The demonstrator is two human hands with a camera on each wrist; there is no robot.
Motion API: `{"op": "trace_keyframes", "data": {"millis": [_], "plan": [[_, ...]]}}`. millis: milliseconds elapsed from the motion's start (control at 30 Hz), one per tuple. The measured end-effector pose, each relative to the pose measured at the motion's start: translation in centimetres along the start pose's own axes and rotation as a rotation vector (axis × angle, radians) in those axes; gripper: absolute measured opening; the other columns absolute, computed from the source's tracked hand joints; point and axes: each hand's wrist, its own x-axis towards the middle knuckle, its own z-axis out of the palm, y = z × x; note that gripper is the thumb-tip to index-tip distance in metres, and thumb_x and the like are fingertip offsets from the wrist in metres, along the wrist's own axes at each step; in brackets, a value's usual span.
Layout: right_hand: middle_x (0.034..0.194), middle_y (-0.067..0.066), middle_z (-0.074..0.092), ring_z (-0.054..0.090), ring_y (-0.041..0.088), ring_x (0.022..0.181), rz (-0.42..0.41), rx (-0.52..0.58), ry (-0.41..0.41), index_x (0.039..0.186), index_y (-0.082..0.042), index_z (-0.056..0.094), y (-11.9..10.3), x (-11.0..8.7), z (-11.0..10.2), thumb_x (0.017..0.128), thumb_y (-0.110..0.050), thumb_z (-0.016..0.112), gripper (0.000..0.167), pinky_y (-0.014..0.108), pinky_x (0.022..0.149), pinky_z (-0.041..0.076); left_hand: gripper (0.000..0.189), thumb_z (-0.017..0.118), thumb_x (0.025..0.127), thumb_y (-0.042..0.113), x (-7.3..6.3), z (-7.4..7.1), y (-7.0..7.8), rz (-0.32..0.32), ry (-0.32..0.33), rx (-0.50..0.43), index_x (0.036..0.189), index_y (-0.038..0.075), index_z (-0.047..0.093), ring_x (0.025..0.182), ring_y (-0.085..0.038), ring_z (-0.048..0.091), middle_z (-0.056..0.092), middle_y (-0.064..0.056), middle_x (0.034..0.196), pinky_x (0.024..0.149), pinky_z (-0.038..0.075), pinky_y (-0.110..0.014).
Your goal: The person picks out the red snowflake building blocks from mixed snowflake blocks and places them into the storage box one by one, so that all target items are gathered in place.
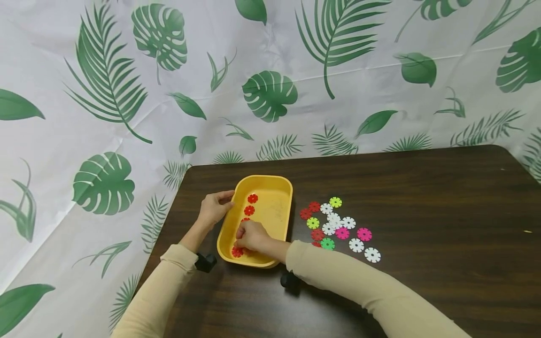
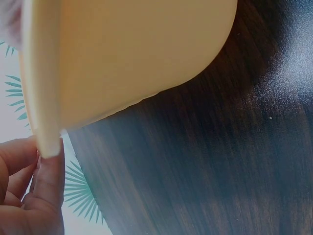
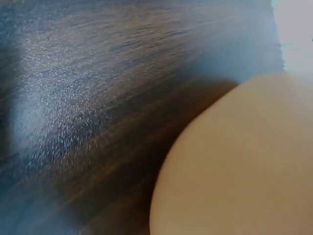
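Note:
A yellow tray (image 1: 270, 184) stands on the dark table, with several red notched plastic discs (image 1: 249, 210) lined up along its left side. My left hand (image 1: 214, 207) holds the tray's left rim; in the left wrist view its thumb and fingers (image 2: 49, 181) pinch the rim edge. Inside the tray, my right hand (image 1: 252, 235) is lowered with curled fingers, its fingertips right at a red disc (image 1: 237, 252) near the front left corner. I cannot tell whether they pinch that disc. The right wrist view shows the tray's outer wall (image 3: 234, 161), but not the hand.
Right of the tray lies a loose group of white discs (image 1: 334, 220), with pink (image 1: 364, 234), green (image 1: 327, 243), yellow (image 1: 336, 202) and red discs (image 1: 314, 206) among them. Behind the table (image 1: 422, 197) hangs a white leaf-print cloth (image 1: 270, 47).

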Motion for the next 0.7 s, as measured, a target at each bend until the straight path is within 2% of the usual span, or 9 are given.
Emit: {"op": "trace_keyframes", "data": {"millis": [200,367,567,700], "plan": [[0.062,0.004,0.055,0.054,0.015,0.049,-0.016,0.153,-0.025,0.087,-0.002,0.062,-0.2,-1.0,-2.0,0.08,-0.006,0.073,0.013,0.024,0.048,0.053,0.039,0.061,0.088,0.0,0.0,0.0,-0.1,-0.015,-0.005,0.008,0.127,0.0,0.058,0.105,-0.031,0.062,0.063,-0.021,0.118,0.085,0.055,-0.036],[0.067,0.004,0.054,0.054,0.012,0.051,-0.067,0.303,-0.021,0.092,0.002,0.062,-0.1,-2.2,-4.8,0.082,-0.004,0.07,0.014,0.034,0.057,0.058,0.039,0.061,0.088,0.0,0.2,0.1,0.0,-0.009,0.0,0.014,0.127,0.0,0.058,0.104,-0.031,0.063,0.063,-0.021,0.118,0.085,0.055,-0.036],[0.073,0.006,0.053,0.057,0.013,0.057,-0.108,0.369,0.036,0.098,0.003,0.06,0.9,-4.1,-9.1,0.085,-0.004,0.067,0.016,0.043,0.066,0.059,0.039,0.061,0.089,0.001,0.2,0.0,-0.1,-0.008,0.0,0.017,0.127,0.0,0.058,0.105,-0.031,0.062,0.062,-0.021,0.12,0.085,0.055,-0.036],[0.075,0.009,0.056,0.058,0.014,0.06,-0.111,0.396,0.082,0.1,0.005,0.059,2.6,-5.6,-11.5,0.086,-0.003,0.066,0.018,0.038,0.065,0.059,0.039,0.061,0.089,0.001,0.2,0.0,-0.2,-0.008,-0.007,0.016,0.128,0.0,0.057,0.105,-0.032,0.062,0.062,-0.021,0.12,0.086,0.055,-0.036]]}}
